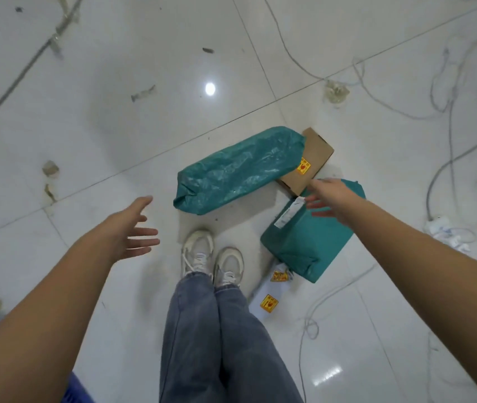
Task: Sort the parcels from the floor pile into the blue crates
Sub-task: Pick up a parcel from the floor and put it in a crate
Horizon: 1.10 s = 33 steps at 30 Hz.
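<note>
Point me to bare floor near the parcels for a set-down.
Free: tiles left of the long green parcel, past the left hand. Crowded: the right side, where cardboard box, square green parcel, white parcel and cables cluster under the right hand.

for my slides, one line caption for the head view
Both open hands, left and right, reach toward long teal plastic-wrapped parcel on white tiled floor.

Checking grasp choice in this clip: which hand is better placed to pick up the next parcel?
Probably the right hand: it is open directly over the square teal parcel, beside the cardboard box. The left hand is open over bare floor, apart from the long teal parcel.
</note>
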Tool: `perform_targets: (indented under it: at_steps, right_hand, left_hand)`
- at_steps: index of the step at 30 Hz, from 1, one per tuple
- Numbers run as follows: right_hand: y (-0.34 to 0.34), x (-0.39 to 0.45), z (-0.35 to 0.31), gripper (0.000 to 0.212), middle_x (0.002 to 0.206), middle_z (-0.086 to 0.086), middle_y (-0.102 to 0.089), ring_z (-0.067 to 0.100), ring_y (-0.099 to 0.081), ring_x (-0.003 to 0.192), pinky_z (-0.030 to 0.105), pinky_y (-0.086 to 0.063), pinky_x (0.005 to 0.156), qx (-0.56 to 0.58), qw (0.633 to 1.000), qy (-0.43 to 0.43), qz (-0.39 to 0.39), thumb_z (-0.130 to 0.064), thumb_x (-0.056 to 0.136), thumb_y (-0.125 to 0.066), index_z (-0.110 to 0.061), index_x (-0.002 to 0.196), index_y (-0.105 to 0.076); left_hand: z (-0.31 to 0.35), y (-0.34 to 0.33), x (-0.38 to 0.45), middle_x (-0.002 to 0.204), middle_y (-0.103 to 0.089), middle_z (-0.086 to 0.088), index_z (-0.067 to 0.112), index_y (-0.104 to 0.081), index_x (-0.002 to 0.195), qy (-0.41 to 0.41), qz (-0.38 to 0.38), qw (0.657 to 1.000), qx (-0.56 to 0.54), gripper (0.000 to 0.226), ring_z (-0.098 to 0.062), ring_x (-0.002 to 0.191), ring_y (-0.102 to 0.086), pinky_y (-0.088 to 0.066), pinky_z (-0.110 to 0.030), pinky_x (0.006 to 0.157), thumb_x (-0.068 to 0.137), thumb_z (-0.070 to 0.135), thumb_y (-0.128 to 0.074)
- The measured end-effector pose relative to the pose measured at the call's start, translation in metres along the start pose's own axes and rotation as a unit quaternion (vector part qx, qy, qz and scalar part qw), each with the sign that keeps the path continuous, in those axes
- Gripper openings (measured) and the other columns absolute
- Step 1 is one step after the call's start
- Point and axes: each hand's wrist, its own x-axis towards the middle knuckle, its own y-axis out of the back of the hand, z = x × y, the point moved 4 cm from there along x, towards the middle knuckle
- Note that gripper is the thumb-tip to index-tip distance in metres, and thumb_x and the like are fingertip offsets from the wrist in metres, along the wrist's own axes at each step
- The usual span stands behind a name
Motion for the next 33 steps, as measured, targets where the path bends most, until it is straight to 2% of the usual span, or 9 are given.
perform_targets:
  at_steps: [5, 8, 13, 16, 18, 25, 28, 30, 33]
  right_hand:
    - [-0.006, 0.053, -0.06, 0.034, 0.105, 0.004, -0.049, 0.025, -0.049, 0.1, 0.048, -0.047, 0.088, 0.046, 0.998, -0.006, 0.051, -0.039, 0.092, -0.045, -0.013, 0.113, -0.048]
    - [-0.012, 0.09, -0.085, 0.051, 0.093, 0.004, -0.049, 0.03, -0.051, 0.087, 0.048, -0.049, 0.068, 0.131, 0.99, -0.048, 0.012, -0.06, 0.086, -0.039, -0.017, 0.112, -0.046]
    - [-0.017, 0.154, -0.099, 0.087, 0.138, 0.014, -0.043, 0.04, -0.046, 0.119, 0.05, -0.04, 0.09, -0.12, 0.984, 0.053, 0.117, -0.072, 0.076, -0.042, -0.013, 0.139, -0.035]
    - [-0.034, 0.165, -0.095, 0.104, 0.126, 0.011, -0.048, 0.038, -0.048, 0.111, 0.047, -0.043, 0.085, -0.096, 0.993, 0.018, 0.059, -0.086, 0.061, -0.04, -0.015, 0.136, -0.039]
    - [-0.039, 0.17, -0.089, 0.12, 0.134, 0.009, -0.048, 0.037, -0.048, 0.119, 0.048, -0.04, 0.097, -0.119, 0.99, 0.014, 0.069, -0.094, 0.048, -0.035, -0.015, 0.137, -0.039]
    - [-0.047, 0.165, -0.073, 0.105, 0.135, 0.007, -0.045, 0.022, -0.049, 0.107, 0.026, -0.044, 0.077, -0.154, 0.977, 0.151, 0.003, -0.069, 0.058, -0.072, -0.021, 0.142, -0.03]
    - [-0.054, 0.147, -0.069, 0.129, 0.141, 0.003, -0.031, 0.021, -0.041, 0.125, 0.009, -0.045, 0.089, -0.283, 0.924, 0.242, -0.09, -0.051, 0.049, -0.085, -0.033, 0.148, -0.004]
    - [-0.066, 0.136, -0.06, 0.141, 0.143, 0.01, -0.023, 0.031, -0.037, 0.13, 0.029, -0.038, 0.106, -0.421, 0.854, 0.292, -0.09, -0.045, 0.043, -0.09, -0.038, 0.145, 0.007]
    - [-0.081, 0.127, -0.049, 0.145, 0.136, 0.015, -0.023, 0.037, -0.049, 0.114, 0.039, -0.046, 0.093, -0.53, 0.797, 0.288, -0.026, -0.034, 0.046, -0.091, -0.033, 0.144, 0.015]
  left_hand:
    - [0.055, -0.018, 0.048, 0.137, -0.047, -0.015, 0.022, -0.043, 0.131, 0.001, -0.097, 0.994, -0.057, 0.087, -0.037, 0.108, -0.058, -0.052, -0.049, 0.082, 0.064, 0.075, -0.059]
    - [0.073, -0.038, 0.078, 0.152, -0.027, -0.014, 0.032, -0.029, 0.142, 0.024, -0.162, 0.981, -0.101, 0.105, -0.045, 0.126, -0.041, -0.045, -0.062, 0.09, 0.055, 0.08, -0.062]
    - [0.073, -0.055, 0.135, 0.143, -0.036, -0.006, 0.025, -0.038, 0.134, 0.009, -0.036, 0.994, -0.107, 0.083, -0.038, 0.122, -0.044, -0.05, -0.044, 0.065, 0.068, 0.068, -0.064]
    - [0.066, -0.08, 0.145, 0.114, -0.064, -0.001, 0.016, -0.056, 0.11, -0.005, -0.109, 0.987, -0.12, 0.063, -0.028, 0.095, -0.065, -0.055, -0.036, 0.061, 0.071, 0.064, -0.065]
    - [0.061, -0.093, 0.144, 0.111, -0.068, -0.004, 0.023, -0.054, 0.122, -0.042, -0.137, 0.978, -0.149, 0.058, -0.023, 0.086, -0.07, -0.056, -0.032, 0.061, 0.074, 0.052, -0.07]
    - [0.038, -0.09, 0.134, 0.112, -0.058, 0.006, 0.036, -0.046, 0.114, -0.222, -0.072, 0.969, -0.082, 0.063, -0.006, 0.091, -0.061, -0.055, -0.02, 0.066, 0.065, 0.027, -0.084]
    - [0.029, -0.085, 0.132, 0.126, -0.05, -0.002, 0.033, -0.039, 0.123, -0.251, -0.021, 0.968, 0.015, 0.081, -0.018, 0.11, -0.055, -0.05, -0.036, 0.094, 0.058, 0.026, -0.088]
    - [0.024, -0.077, 0.132, 0.131, -0.041, -0.006, 0.029, -0.034, 0.131, -0.255, 0.014, 0.964, 0.074, 0.093, -0.02, 0.114, -0.048, -0.044, -0.039, 0.102, 0.056, 0.029, -0.089]
    - [0.026, -0.069, 0.13, 0.135, -0.031, -0.008, 0.023, -0.032, 0.136, -0.285, 0.052, 0.945, 0.154, 0.1, -0.023, 0.12, -0.045, -0.039, -0.03, 0.101, 0.055, 0.036, -0.088]
